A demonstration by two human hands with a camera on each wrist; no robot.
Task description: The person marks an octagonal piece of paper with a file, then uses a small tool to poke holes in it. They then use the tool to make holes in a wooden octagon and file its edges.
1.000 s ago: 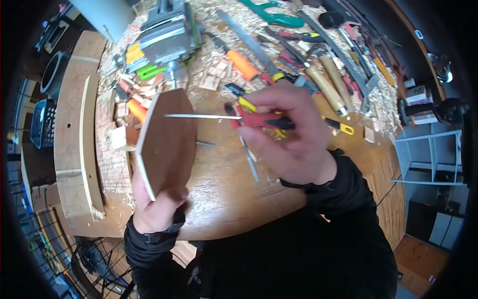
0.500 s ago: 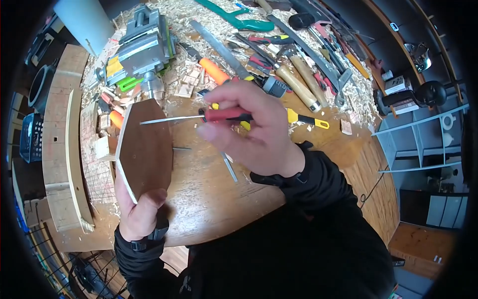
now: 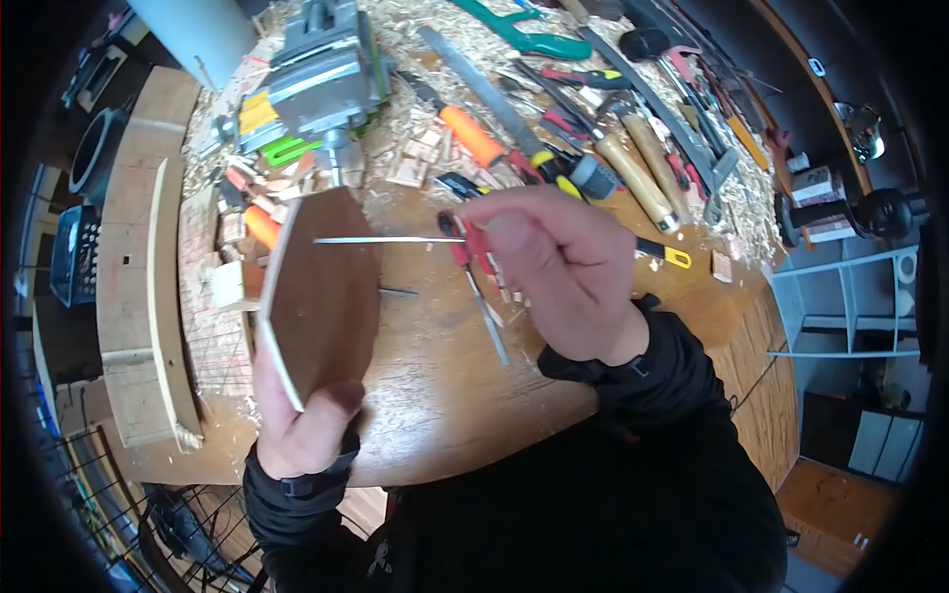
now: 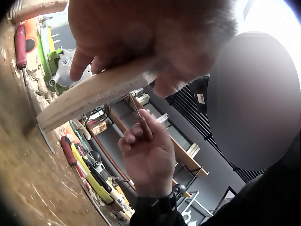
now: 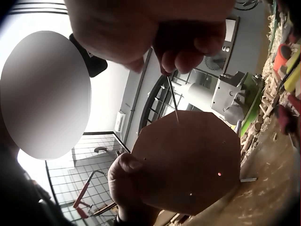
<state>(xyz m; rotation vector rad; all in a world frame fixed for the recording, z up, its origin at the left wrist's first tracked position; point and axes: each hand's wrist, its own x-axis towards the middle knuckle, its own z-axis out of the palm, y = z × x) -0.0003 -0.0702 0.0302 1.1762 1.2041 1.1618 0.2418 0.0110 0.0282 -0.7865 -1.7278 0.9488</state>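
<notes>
My left hand (image 3: pixel 301 435) grips an octagonal wooden board (image 3: pixel 326 296) by its lower edge, thumb on the brown face, holding it upright over the bench. In the right wrist view the board (image 5: pixel 188 160) shows several small holes, one lit red. My right hand (image 3: pixel 575 272) pinches a slim needle file (image 3: pixel 390 240), its red handle mostly covered by the fingers. The file's thin shaft (image 5: pixel 172 96) meets the board's face near the top edge in the right wrist view. From the left wrist, the board's pale edge (image 4: pixel 94 94) lies between both hands.
A bench vise (image 3: pixel 321 89) stands at the back left among wood shavings. Files, a green-handled saw (image 3: pixel 534 40), chisels and red-handled tools crowd the back right. Another thin file (image 3: pixel 489 326) lies on the bench (image 3: pixel 425 425) behind my hands. Wooden strips (image 3: pixel 163 296) line the left side.
My right hand has rolled round the file's handle, so its fingers now cover most of the red grip. The board stays in my left hand; the head view swung aside and back.
</notes>
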